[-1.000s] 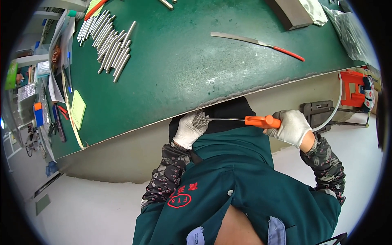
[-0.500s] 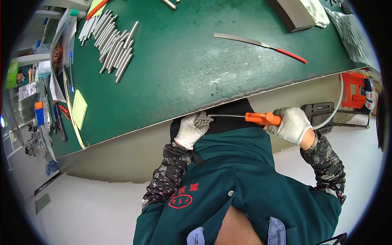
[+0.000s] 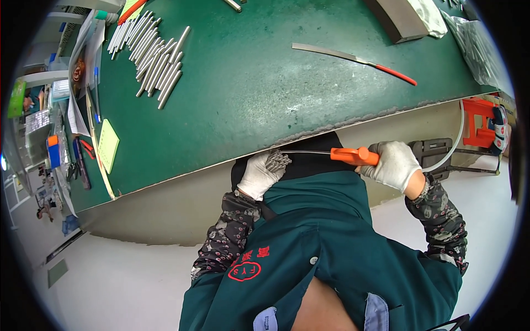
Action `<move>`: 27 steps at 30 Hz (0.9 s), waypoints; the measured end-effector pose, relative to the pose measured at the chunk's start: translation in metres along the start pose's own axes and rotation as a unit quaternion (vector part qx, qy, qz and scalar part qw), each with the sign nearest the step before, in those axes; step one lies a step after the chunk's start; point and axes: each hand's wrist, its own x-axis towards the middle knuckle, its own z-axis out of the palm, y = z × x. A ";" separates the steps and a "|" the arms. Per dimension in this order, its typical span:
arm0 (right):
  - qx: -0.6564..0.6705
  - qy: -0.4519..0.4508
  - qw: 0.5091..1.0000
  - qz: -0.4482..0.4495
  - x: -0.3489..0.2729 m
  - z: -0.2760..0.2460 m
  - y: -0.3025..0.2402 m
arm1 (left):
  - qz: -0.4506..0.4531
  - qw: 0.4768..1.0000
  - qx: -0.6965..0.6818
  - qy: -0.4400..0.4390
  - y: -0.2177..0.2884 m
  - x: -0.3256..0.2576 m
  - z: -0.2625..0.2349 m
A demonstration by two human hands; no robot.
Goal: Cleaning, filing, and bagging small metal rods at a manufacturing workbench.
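**Bundle of steel pins in one glove, air tool in the other**

The left hand (image 3: pixel 259 175), in a white knit glove, is closed round a bundle of short metal pins (image 3: pixel 277 160), their ends showing as a tight cluster just under the near edge of the green table (image 3: pixel 248 94). The right hand (image 3: pixel 395 164), gloved likewise, is wrapped round the grip of an orange-handled tool (image 3: pixel 353 155) with a thin straight metal nozzle (image 3: pixel 303 152) whose tip reaches the pin ends; a pale hose (image 3: pixel 455 144) runs off from it to the right.

The pins look rigid, smooth and heavy for their bulk, so I judge they would slide past one another and fan out of a loose grip. The sound hold is round the middle of the bundle, squeezed evenly, with the ends left free. The knit glove should help against slipping. The tool appears light and stiff, best held on its orange grip.

Farther out, on the far left of the table, lies a spread of longer steel rods (image 3: pixel 154 58). A long flat blade with a red handle (image 3: pixel 353 58) lies far right, and a yellow-green pad (image 3: pixel 108 144) sits at the left edge.
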 end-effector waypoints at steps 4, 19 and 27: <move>0.008 -0.014 1.000 -0.026 -0.006 0.002 -0.003 | -0.004 1.000 -0.008 0.004 0.002 -0.001 0.000; -0.022 -0.014 0.999 -0.035 -0.013 0.000 0.001 | -0.004 0.999 0.045 0.014 0.007 0.000 0.001; -0.029 -0.003 1.000 0.002 -0.014 0.006 0.014 | 0.018 1.000 0.004 0.020 0.005 0.000 0.002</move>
